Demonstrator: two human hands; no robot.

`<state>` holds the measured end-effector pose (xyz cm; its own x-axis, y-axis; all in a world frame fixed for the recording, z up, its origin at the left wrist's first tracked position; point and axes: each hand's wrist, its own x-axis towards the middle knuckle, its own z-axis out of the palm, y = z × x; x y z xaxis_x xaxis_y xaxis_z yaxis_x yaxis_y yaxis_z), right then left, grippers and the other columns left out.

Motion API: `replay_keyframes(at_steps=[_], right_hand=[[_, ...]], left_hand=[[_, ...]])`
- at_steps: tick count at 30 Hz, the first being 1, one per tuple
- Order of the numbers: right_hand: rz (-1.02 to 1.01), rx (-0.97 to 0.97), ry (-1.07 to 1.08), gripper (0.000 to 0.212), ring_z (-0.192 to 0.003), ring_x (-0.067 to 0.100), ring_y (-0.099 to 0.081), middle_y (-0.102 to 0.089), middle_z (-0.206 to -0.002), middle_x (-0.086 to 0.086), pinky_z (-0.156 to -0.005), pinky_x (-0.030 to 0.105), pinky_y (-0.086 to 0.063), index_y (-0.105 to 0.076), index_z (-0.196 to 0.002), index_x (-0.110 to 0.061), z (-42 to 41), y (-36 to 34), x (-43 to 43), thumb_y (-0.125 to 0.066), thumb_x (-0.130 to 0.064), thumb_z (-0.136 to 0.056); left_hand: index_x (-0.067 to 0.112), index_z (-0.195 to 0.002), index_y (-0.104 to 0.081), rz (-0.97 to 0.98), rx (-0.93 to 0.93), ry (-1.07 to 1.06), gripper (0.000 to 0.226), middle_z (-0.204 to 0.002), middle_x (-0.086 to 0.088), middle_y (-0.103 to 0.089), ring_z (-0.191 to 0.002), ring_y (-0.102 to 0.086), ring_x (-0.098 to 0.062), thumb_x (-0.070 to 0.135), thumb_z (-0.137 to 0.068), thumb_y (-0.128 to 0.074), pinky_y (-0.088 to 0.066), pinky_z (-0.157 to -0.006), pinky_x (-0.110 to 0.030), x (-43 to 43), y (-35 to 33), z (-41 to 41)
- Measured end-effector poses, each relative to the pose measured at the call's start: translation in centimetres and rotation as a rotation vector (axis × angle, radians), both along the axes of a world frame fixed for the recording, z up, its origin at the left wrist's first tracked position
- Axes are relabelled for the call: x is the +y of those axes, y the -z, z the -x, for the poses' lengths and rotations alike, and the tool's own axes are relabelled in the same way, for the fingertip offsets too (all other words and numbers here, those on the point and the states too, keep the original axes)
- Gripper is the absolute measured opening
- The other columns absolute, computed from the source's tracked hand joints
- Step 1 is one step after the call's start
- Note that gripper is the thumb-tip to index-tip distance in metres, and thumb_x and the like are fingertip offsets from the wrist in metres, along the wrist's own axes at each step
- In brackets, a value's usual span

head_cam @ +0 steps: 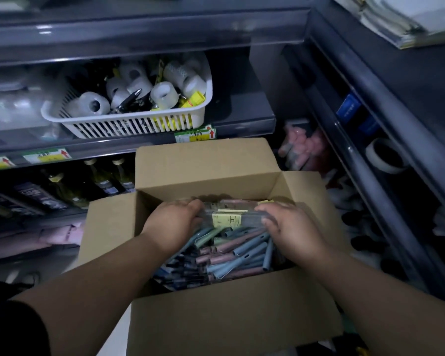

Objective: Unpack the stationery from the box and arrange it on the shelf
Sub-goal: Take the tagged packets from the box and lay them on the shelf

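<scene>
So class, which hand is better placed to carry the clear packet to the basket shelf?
Probably left. The left hand and right hand hold the clear packet, but the white basket lies left of the box.

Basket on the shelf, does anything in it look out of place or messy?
Yes. In the white basket, the tape rolls lie tumbled at all angles rather than stacked. One black pen lies slanted among them, the only pen clearly showing there.
</scene>
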<state>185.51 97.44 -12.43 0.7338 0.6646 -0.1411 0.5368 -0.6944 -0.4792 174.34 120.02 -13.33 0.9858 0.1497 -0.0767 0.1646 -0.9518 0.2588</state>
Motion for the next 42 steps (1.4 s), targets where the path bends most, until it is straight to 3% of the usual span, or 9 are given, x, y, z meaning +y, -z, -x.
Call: replay_keyframes(at_steps=[7,13,19,22,24,27,30,36,42], right_hand=[[-0.271,0.205,0.346,0.034,-0.099,0.006,-0.059,-0.063,-0.105,-0.014,-0.072,0.004,-0.041,-0.060,-0.119,-0.032,0.5,-3.7,-0.3,-0.070,-0.024,-0.087],[-0.442,0.604,0.544,0.072,-0.111,0.014,-0.058,-0.055,-0.134,0.001,-0.088,0.028,-0.051,-0.038,-0.142,-0.022,2.9,-4.5,0.8,-0.073,-0.037,-0.082],[-0.682,0.998,0.597,0.041,-0.106,0.023,-0.066,-0.066,-0.122,0.009,-0.091,0.037,-0.054,-0.049,-0.125,-0.016,5.7,-5.7,3.9,-0.064,-0.029,-0.090],[-0.766,1.026,0.655,0.026,-0.100,0.027,-0.069,-0.072,-0.107,0.013,-0.085,0.036,-0.056,-0.059,-0.117,-0.008,6.1,-6.5,4.5,-0.057,-0.022,-0.096],[-0.733,0.942,0.685,0.019,-0.093,0.024,-0.071,-0.073,-0.104,0.013,-0.076,0.031,-0.057,-0.060,-0.113,-0.009,6.1,-6.9,4.4,-0.055,-0.020,-0.097],[-0.679,0.796,0.769,0.007,-0.080,0.018,-0.067,-0.069,-0.094,0.008,-0.071,0.029,-0.057,-0.059,-0.096,-0.013,5.9,-6.9,3.6,-0.055,-0.019,-0.097],[-0.629,0.727,0.857,0.011,-0.079,0.019,-0.067,-0.069,-0.089,0.009,-0.074,0.033,-0.058,-0.060,-0.098,-0.011,5.1,-5.5,2.2,-0.058,-0.022,-0.096],[-0.644,0.791,0.953,0.011,-0.086,0.020,-0.068,-0.071,-0.095,0.011,-0.066,0.028,-0.055,-0.059,-0.099,-0.013,4.7,-2.9,0.2,-0.053,-0.022,-0.098],[-0.640,0.861,0.944,0.012,-0.090,0.022,-0.068,-0.070,-0.100,0.011,-0.071,0.032,-0.056,-0.058,-0.104,-0.013,4.2,-1.1,-0.4,-0.051,-0.021,-0.099]], left_hand=[[0.020,-0.121,-0.055,0.239,0.036,-0.100,0.026,-0.108,-0.001,-0.063,-0.096,-0.058,-0.018,0.027,-0.096,-0.053,-0.043,-0.076,-0.027,0.4,-2.6,2.3],[0.025,-0.089,-0.055,0.715,0.044,-0.300,0.007,-0.071,0.008,-0.056,-0.061,-0.052,-0.002,0.024,-0.096,-0.055,-0.038,-0.052,-0.013,0.5,-4.5,3.9],[0.028,-0.113,-0.057,0.844,0.135,-0.205,0.017,-0.088,0.012,-0.066,-0.074,-0.061,0.001,0.024,-0.097,-0.053,-0.044,-0.059,-0.011,0.0,-5.4,4.8],[0.026,-0.126,-0.054,0.856,0.191,-0.111,0.028,-0.081,0.014,-0.061,-0.064,-0.056,0.008,0.024,-0.098,-0.050,-0.041,-0.058,-0.008,-0.3,-5.3,5.2],[0.028,-0.132,-0.051,0.849,0.222,-0.094,0.033,-0.090,0.009,-0.064,-0.064,-0.054,0.010,0.029,-0.099,-0.048,-0.040,-0.060,-0.008,-0.4,-5.0,5.2],[0.029,-0.139,-0.045,0.723,0.189,-0.194,0.042,-0.133,-0.001,-0.056,-0.108,-0.056,-0.007,0.037,-0.098,-0.046,-0.046,-0.090,-0.021,0.3,-3.2,4.5],[0.025,-0.147,-0.033,0.427,0.241,-0.170,0.054,-0.152,-0.001,-0.033,-0.138,-0.033,-0.020,0.039,-0.097,-0.049,-0.031,-0.111,-0.029,1.0,-0.6,3.6],[0.019,-0.148,-0.028,0.225,0.324,-0.020,0.064,-0.154,-0.005,-0.028,-0.142,-0.023,-0.020,0.040,-0.093,-0.052,-0.021,-0.111,-0.025,-0.1,2.2,1.0],[0.037,-0.150,-0.016,0.046,0.388,0.040,0.073,-0.160,0.001,-0.011,-0.146,-0.009,-0.026,0.055,-0.089,-0.051,-0.009,-0.118,-0.039,0.0,4.5,-1.1]])
